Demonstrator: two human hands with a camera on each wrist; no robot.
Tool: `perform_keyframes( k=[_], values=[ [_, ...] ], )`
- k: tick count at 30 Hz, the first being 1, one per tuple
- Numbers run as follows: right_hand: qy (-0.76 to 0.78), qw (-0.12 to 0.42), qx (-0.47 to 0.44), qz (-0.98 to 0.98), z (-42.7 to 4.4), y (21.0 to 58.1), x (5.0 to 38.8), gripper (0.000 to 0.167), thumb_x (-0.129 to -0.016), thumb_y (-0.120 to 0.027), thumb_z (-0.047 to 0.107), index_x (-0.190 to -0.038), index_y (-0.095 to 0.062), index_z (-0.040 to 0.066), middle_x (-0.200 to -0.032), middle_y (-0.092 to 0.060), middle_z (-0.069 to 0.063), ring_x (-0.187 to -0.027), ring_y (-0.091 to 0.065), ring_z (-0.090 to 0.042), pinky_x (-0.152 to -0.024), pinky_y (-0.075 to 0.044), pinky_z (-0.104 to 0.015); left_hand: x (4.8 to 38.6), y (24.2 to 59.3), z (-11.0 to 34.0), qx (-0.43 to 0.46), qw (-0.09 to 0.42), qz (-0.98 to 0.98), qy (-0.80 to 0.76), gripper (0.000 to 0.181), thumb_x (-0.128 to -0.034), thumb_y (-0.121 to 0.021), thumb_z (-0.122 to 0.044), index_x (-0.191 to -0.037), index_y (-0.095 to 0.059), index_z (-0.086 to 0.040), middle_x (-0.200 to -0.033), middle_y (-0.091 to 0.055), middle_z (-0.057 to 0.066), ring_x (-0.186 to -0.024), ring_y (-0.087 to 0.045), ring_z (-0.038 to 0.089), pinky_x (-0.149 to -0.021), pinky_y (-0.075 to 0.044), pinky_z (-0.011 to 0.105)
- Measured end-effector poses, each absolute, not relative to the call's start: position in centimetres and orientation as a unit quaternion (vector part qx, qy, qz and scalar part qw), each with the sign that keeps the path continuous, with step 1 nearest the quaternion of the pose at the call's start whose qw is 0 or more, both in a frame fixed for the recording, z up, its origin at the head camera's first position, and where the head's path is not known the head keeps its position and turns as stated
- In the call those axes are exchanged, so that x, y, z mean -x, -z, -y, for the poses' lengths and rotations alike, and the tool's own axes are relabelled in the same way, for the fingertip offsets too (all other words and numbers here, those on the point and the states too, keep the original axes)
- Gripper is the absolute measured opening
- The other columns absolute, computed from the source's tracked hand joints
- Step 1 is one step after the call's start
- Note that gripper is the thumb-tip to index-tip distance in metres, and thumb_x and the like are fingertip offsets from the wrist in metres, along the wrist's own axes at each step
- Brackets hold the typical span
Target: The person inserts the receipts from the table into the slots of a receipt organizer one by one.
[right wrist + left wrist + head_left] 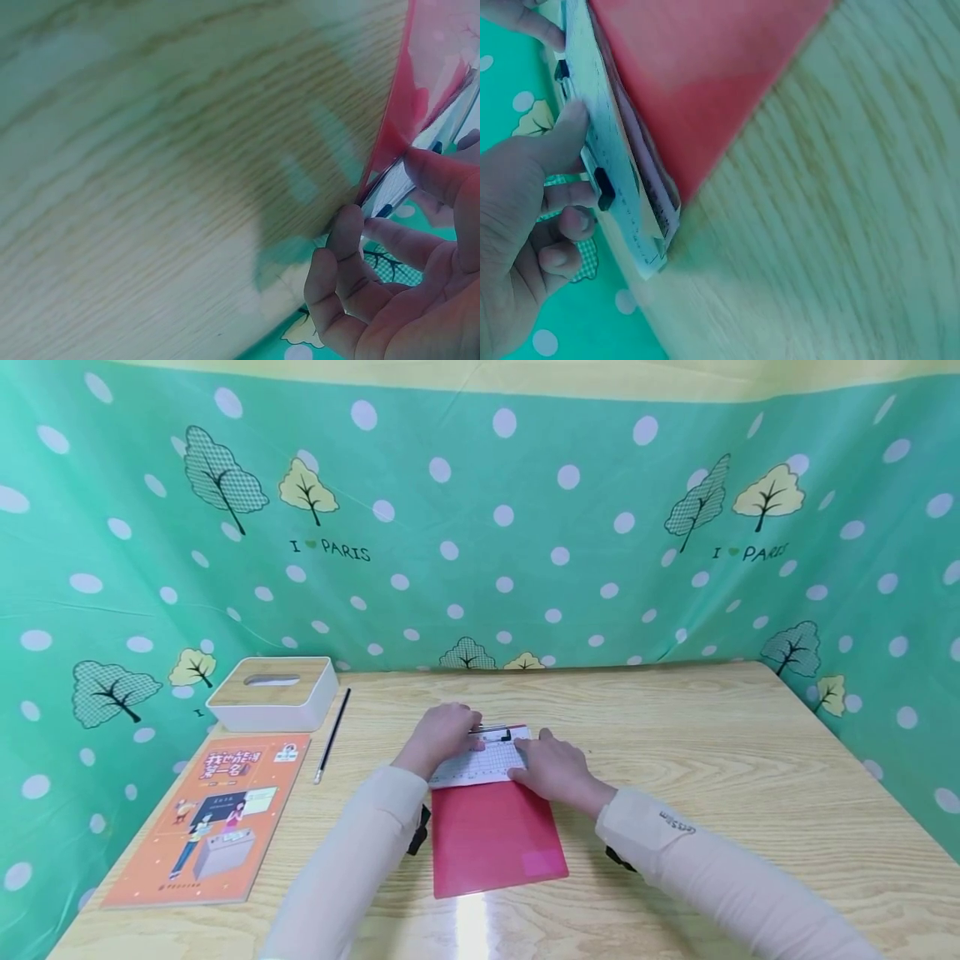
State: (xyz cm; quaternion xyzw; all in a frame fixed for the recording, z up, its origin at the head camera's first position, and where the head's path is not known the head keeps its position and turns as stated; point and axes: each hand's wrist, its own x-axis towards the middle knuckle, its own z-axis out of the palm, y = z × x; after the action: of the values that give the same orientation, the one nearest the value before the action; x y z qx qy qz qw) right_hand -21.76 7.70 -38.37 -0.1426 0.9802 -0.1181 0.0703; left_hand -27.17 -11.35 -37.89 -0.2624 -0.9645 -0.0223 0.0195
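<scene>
A red clipboard (487,847) lies flat on the table, its clip end pointing away from me. Across its upper part lies a small stack of printed sheets (472,767) with a grid on top, the layers fanning at the edge in the left wrist view. My left hand (444,735) grips the metal clip (604,187) with black ends, thumb on top. With thumb and fingers, my right hand (558,768) pinches the right edge of the sheets. Whether the clip's jaw bears on the paper cannot be told.
On the left lies an orange book (213,818), with a dark pencil (332,735) beside it. Behind the book stands a white tissue box (277,697) with a wooden lid. A green dotted curtain (502,568) closes off the table's back and sides.
</scene>
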Motion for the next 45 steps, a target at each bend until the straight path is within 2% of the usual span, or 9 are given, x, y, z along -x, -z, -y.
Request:
perform_keyframes(
  k=[7,12,18,22,29,35,39,42,45],
  values=[
    [0.115,0.073,0.146,-0.980,-8.1,38.2,21.6,0.059,-0.094,-0.073,0.038,-0.145,-0.057,0.012,-0.131,-0.054,-0.027,-0.083,-0.060,-0.033,-0.069,-0.053,-0.048,26.8,37.5,12.0,0.248,-0.024,0.968,0.028,0.067,-0.0665,-0.090,-0.052,-0.115,-0.073,-0.010,-0.106,-0.070,0.007,-0.096,-0.066,0.026,-0.089,-0.053,0.043],
    [0.115,0.082,0.150,-0.979,-8.5,38.2,21.5,0.063,-0.093,-0.075,0.040,-0.146,-0.056,0.013,-0.130,-0.053,-0.027,-0.083,-0.059,-0.032,-0.070,-0.053,-0.048,25.8,37.4,12.7,0.243,-0.056,0.968,0.033,0.090,-0.0649,-0.091,-0.055,-0.139,-0.063,-0.012,-0.127,-0.062,0.016,-0.109,-0.064,0.033,-0.096,-0.051,0.048],
    [0.124,0.091,0.153,-0.976,-9.1,38.3,21.3,0.066,-0.092,-0.076,0.040,-0.148,-0.054,0.013,-0.130,-0.053,-0.026,-0.083,-0.056,-0.030,-0.072,-0.051,-0.046,24.7,37.8,13.6,0.254,-0.027,0.967,0.004,0.109,-0.0621,-0.086,-0.068,-0.148,-0.052,-0.009,-0.136,-0.060,0.018,-0.125,-0.055,0.037,-0.107,-0.041,0.054],
    [0.131,0.091,0.153,-0.975,-9.9,38.3,21.2,0.066,-0.091,-0.076,0.039,-0.148,-0.054,0.013,-0.123,-0.055,-0.024,-0.079,-0.055,-0.028,-0.066,-0.048,-0.040,24.1,38.0,13.9,0.242,-0.027,0.970,0.015,0.118,-0.0626,-0.083,-0.073,-0.153,-0.044,-0.008,-0.142,-0.057,0.016,-0.133,-0.048,0.037,-0.112,-0.034,0.056],
    [0.139,0.090,0.149,-0.975,-11.8,38.5,21.2,0.067,-0.091,-0.076,0.040,-0.148,-0.054,0.012,-0.122,-0.055,-0.025,-0.072,-0.053,-0.026,-0.061,-0.043,-0.036,23.5,38.4,13.3,0.225,-0.050,0.971,0.064,0.119,-0.0679,-0.084,-0.067,-0.157,-0.035,-0.006,-0.151,-0.048,0.020,-0.142,-0.039,0.040,-0.116,-0.027,0.057],
    [0.146,0.095,0.150,-0.973,-13.1,38.6,21.3,0.068,-0.092,-0.076,0.039,-0.149,-0.052,0.011,-0.118,-0.054,-0.024,-0.070,-0.052,-0.025,-0.061,-0.043,-0.036,23.4,38.6,12.5,0.227,-0.049,0.970,0.079,0.113,-0.0721,-0.084,-0.064,-0.157,-0.035,-0.008,-0.151,-0.047,0.019,-0.142,-0.039,0.039,-0.117,-0.028,0.054],
    [0.142,0.099,0.152,-0.973,-13.4,38.3,21.6,0.067,-0.091,-0.077,0.037,-0.147,-0.054,0.010,-0.121,-0.055,-0.024,-0.080,-0.055,-0.027,-0.070,-0.048,-0.040,23.5,38.7,12.2,0.228,-0.044,0.970,0.076,0.112,-0.0733,-0.083,-0.064,-0.158,-0.035,-0.008,-0.151,-0.047,0.019,-0.142,-0.039,0.039,-0.117,-0.028,0.053],
    [0.156,0.074,0.159,-0.972,-13.3,37.9,22.2,0.053,-0.091,-0.079,0.033,-0.134,-0.065,0.006,-0.119,-0.060,-0.019,-0.090,-0.057,-0.027,-0.077,-0.050,-0.042,23.5,38.7,12.0,0.227,-0.043,0.970,0.074,0.112,-0.0739,-0.082,-0.065,-0.158,-0.034,-0.008,-0.151,-0.047,0.019,-0.142,-0.039,0.039,-0.117,-0.028,0.053],
    [0.178,0.029,0.177,-0.968,-12.9,37.8,23.2,0.035,-0.091,-0.079,0.028,-0.116,-0.074,0.005,-0.104,-0.064,-0.009,-0.090,-0.058,-0.023,-0.077,-0.051,-0.040,23.5,38.9,11.8,0.229,-0.039,0.970,0.075,0.112,-0.0737,-0.081,-0.066,-0.158,-0.035,-0.008,-0.151,-0.048,0.019,-0.141,-0.039,0.038,-0.116,-0.029,0.053]
  ],
)
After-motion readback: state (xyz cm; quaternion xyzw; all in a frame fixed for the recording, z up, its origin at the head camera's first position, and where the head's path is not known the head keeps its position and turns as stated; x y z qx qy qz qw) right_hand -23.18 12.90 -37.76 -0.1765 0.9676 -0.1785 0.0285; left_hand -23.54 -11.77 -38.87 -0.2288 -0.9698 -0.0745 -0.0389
